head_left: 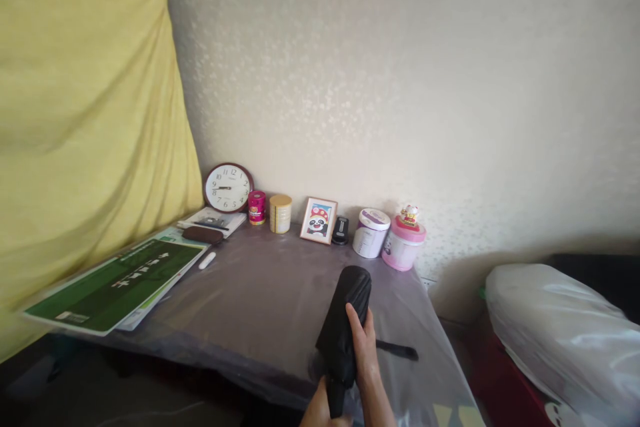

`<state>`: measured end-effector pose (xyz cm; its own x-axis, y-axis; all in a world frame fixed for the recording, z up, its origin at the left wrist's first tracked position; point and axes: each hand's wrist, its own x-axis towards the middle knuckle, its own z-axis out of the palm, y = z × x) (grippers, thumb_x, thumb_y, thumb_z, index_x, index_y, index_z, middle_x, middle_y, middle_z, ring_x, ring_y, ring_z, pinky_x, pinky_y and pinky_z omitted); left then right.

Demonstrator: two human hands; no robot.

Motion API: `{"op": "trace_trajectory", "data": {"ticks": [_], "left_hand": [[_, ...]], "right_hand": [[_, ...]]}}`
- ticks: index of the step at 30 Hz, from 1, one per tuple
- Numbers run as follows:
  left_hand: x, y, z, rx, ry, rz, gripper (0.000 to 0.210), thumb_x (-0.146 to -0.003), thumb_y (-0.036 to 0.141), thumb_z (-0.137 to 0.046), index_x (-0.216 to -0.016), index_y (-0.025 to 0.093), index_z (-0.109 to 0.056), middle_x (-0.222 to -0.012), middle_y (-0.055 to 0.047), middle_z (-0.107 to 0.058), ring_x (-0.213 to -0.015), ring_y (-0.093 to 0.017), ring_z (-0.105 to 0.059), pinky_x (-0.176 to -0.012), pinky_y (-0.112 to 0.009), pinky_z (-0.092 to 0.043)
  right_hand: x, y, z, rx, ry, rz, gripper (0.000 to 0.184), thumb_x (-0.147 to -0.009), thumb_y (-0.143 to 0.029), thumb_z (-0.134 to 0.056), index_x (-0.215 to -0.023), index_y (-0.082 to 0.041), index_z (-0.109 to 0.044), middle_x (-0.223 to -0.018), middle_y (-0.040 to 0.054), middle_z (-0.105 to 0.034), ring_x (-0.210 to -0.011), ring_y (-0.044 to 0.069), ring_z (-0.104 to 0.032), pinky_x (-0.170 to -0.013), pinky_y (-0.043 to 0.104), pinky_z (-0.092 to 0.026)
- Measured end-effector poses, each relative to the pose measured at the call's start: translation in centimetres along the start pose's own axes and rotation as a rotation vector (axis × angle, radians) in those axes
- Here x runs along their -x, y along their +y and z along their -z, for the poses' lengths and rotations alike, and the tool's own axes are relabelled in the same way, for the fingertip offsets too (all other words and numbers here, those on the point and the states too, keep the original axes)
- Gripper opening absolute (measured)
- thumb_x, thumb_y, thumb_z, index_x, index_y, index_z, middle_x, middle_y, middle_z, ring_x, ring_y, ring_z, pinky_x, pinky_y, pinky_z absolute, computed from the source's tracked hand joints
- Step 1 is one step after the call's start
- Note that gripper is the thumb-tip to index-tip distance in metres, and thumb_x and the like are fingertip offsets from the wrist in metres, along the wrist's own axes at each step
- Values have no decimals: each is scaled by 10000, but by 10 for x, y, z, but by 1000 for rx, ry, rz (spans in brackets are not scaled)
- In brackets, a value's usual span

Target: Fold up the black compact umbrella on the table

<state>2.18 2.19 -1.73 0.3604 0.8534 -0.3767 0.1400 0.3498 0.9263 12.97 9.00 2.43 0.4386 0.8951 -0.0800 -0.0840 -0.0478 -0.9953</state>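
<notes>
A black folded umbrella (343, 320) is held above the front of the table, tilted with its wider end pointing away from me. My left hand (320, 408) is closed round its handle at the bottom of the view. Against the right side of the folded canopy, my right hand (366, 350) grips with the thumb on top; some of its fingers are hidden. A black strap (397, 349) sticks out to the right, just beyond my right hand.
Along the wall stand a clock (229, 188), pink can (257, 208), yellow-lidded can (281, 215), panda picture frame (319, 220), black stapler-like object (341, 231), white tub (371, 233) and pink tub (403, 245) bearing a figurine. Left lie a green booklet (115, 287) and brown case (203, 235).
</notes>
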Motion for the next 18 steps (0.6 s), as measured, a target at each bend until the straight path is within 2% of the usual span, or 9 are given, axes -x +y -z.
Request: {"op": "trace_trajectory", "data": {"ticks": [3,5,7,9,11,13,16,18], "left_hand": [[-3,-3,7,-266,99,0,761,-597,249,-630,-1286,141,-323,-910,-70,-648,-924,-229,-604,-833,-299,-413],[-2,-2,11,-330,99,-7,809,-609,258,-623,-1319,121,-261,-941,-93,-644,-945,-237,-598,-842,-306,-405],[2,5,15,-277,40,-67,809,-605,271,-628,-1315,140,-264,-940,-76,-641,-931,-225,-597,-824,-295,-406],[7,16,17,-114,-86,-107,744,-607,293,-622,-1276,170,-319,-863,-30,-637,-844,-195,-606,-760,-277,-419],[13,27,15,100,-236,-101,642,-622,318,-599,-1212,174,-390,-779,2,-622,-707,-152,-592,-675,-256,-416],[16,33,12,230,-322,-75,581,-625,321,-594,-1160,161,-435,-718,12,-608,-630,-126,-562,-624,-240,-398],[11,24,4,190,-266,-46,642,-620,280,-619,-1212,176,-394,-678,36,-578,-647,-137,-571,-649,-248,-402],[1,6,0,104,-185,-80,759,-643,261,-605,-1314,199,-257,-734,31,-589,-700,-155,-586,-704,-271,-410]], "right_hand": [[4,0,-2,34,32,-16,708,-689,-578,-598,-1253,-186,-424,-1082,48,-638,-1013,242,-585,-839,310,-483],[7,-2,-3,-16,37,-42,712,-685,-577,-604,-1250,-185,-422,-1073,49,-644,-1000,240,-595,-818,302,-494],[7,-3,-2,-105,18,-73,706,-681,-573,-609,-1243,-182,-435,-1050,50,-656,-970,239,-613,-789,300,-508],[6,-3,2,-182,0,-123,712,-675,-581,-606,-1240,-174,-454,-1028,54,-668,-950,241,-624,-767,306,-517],[5,-2,6,-223,2,-177,722,-665,-598,-600,-1227,-160,-486,-1020,60,-674,-947,247,-627,-756,317,-521],[3,0,11,-231,23,-200,725,-643,-607,-613,-1201,-154,-523,-1021,60,-675,-962,253,-620,-764,322,-518],[3,4,15,-211,37,-167,710,-599,-585,-666,-1163,-166,-562,-997,44,-681,-972,255,-611,-790,319,-505],[4,7,15,-196,30,-120,693,-584,-568,-688,-1150,-186,-569,-976,25,-684,-958,246,-613,-795,309,-500]]}}
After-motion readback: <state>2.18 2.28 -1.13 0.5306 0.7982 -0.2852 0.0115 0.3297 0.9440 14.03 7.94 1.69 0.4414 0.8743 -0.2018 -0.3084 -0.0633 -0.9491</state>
